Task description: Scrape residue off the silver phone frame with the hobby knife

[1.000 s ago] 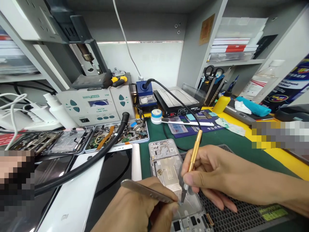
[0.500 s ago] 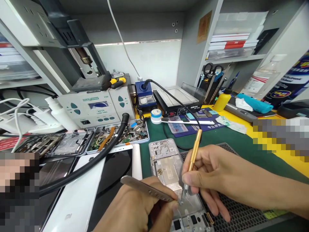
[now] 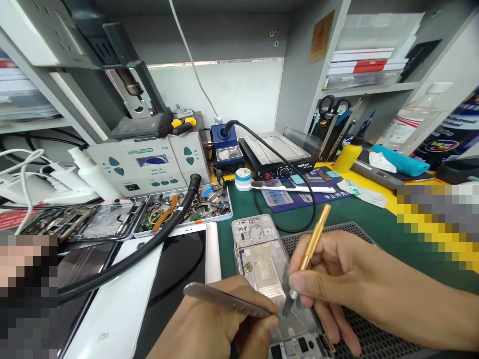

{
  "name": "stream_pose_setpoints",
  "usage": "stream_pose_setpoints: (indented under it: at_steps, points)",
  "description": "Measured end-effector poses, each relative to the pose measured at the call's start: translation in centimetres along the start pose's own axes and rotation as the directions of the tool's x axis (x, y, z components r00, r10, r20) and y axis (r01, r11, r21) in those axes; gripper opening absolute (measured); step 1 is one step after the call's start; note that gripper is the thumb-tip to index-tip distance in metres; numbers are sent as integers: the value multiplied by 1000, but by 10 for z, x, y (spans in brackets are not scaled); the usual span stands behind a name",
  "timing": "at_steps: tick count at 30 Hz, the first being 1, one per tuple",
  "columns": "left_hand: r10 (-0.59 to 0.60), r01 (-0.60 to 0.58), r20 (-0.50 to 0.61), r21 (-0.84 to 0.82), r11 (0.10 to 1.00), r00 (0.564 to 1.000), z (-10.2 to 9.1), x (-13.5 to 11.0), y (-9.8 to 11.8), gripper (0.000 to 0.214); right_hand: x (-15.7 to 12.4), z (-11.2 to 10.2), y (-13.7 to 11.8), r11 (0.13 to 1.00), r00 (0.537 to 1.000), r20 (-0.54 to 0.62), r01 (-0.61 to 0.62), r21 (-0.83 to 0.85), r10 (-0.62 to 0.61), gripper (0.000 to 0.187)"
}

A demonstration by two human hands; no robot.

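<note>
A silver phone frame (image 3: 258,229) lies on the bench in front of me, its lower middle partly covered by my fingers. Metal tweezers (image 3: 224,300) are pinched in my left hand (image 3: 220,321), their tips down near the frame's inner plate. Held like a pen in my right hand (image 3: 337,279) is a craft knife (image 3: 314,239) with a gold handle, its blade angled down beside the tweezer tips. A tiny piece seems to sit where the two tips meet, too small to name. My right hand's lower fingers rest over a black perforated mat (image 3: 374,324).
A black hose (image 3: 149,249) arcs across a white phone (image 3: 212,249) and a tray of parts (image 3: 228,216) on the left. Behind stand a rework station (image 3: 149,167), a soldering iron stand (image 3: 223,144) and a hot plate (image 3: 277,149). A brush (image 3: 314,189) lies near a round tub (image 3: 243,179).
The knife and my right hand have shifted slightly right and down, with the handle leaning further right. My left hand with the tweezers has stayed nearly in place.
</note>
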State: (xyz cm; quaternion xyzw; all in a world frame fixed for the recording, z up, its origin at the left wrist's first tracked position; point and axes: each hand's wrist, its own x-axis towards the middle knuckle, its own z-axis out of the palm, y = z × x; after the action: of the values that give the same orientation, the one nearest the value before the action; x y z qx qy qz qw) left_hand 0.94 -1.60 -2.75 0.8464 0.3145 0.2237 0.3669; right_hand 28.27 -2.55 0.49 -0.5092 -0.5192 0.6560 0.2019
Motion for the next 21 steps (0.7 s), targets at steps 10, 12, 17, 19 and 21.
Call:
stream_pose_setpoints:
  at_steps: [10, 12, 17, 19, 21]
  points:
    - [-40, 40, -37, -16, 999, 999, 8, 1, 4, 21, 2, -3, 6, 997, 998, 70, 5, 74, -10, 39]
    - [-56, 55, -41, -25, 998, 998, 9, 1, 7, 22, 4, -5, 8, 993, 997, 72, 7, 118, -15, 40]
    - [-79, 76, -40, -58, 995, 996, 8, 2, 12, 23, 6, -5, 6, 990, 999, 34, -13, 143, 8, 45]
    - [-78, 75, -35, -69, 995, 996, 7, 3, 12, 22, 6, -4, 6, 990, 999, 37, -21, 142, 16, 46]
    - [-79, 76, -28, -76, 994, 996, 7, 4, 13, 22, 5, -2, 5, 989, 999, 36, -20, 144, 15, 47]
